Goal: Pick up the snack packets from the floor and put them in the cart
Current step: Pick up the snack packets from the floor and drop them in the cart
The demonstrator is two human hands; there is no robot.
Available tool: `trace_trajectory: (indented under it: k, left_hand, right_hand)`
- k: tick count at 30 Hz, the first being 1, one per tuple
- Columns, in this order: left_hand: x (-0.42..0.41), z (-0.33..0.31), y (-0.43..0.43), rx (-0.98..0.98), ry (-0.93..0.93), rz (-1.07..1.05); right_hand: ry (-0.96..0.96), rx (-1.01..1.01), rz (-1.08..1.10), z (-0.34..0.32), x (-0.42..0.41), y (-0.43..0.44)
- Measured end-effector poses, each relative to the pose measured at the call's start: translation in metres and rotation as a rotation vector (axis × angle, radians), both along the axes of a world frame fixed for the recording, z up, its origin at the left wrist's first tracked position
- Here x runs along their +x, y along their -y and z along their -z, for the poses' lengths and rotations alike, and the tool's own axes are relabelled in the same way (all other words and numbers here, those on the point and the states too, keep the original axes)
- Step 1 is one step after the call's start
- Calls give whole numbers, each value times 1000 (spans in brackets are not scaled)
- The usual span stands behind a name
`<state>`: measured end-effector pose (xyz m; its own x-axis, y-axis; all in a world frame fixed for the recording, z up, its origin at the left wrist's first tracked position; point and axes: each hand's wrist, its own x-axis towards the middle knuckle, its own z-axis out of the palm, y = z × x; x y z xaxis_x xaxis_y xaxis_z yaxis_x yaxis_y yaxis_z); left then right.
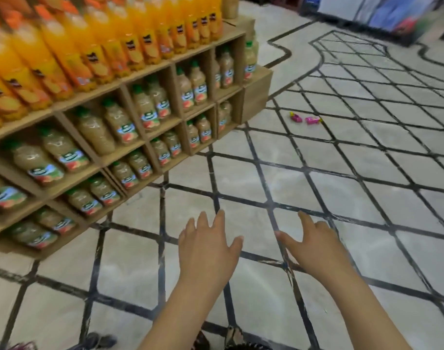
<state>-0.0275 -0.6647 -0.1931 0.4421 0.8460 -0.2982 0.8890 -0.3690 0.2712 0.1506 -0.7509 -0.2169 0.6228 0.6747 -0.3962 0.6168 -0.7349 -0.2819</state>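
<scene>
Two small pink snack packets lie on the tiled floor far ahead, one just left of the other, near the end of the shelf unit. My left hand and my right hand are stretched out side by side above the floor, palms down, fingers apart, holding nothing. Both hands are well short of the packets. No cart is in view.
A wooden shelf unit full of juice bottles runs along the left, with orange bottles on top. The pale floor has dark diamond lines. Colourful goods stand at the far back right. Feet in sandals show at the bottom.
</scene>
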Motion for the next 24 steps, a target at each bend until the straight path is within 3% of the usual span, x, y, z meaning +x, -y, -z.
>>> trace_trajectory:
  k: [10,24]
  left_hand:
    - [87,-12,-77,-16,22,132]
    - [285,-64,-313,217,73,417]
  right_hand:
    - [-23,39,144,-19,84,-25]
    - [194,84,45,-96,245,-256]
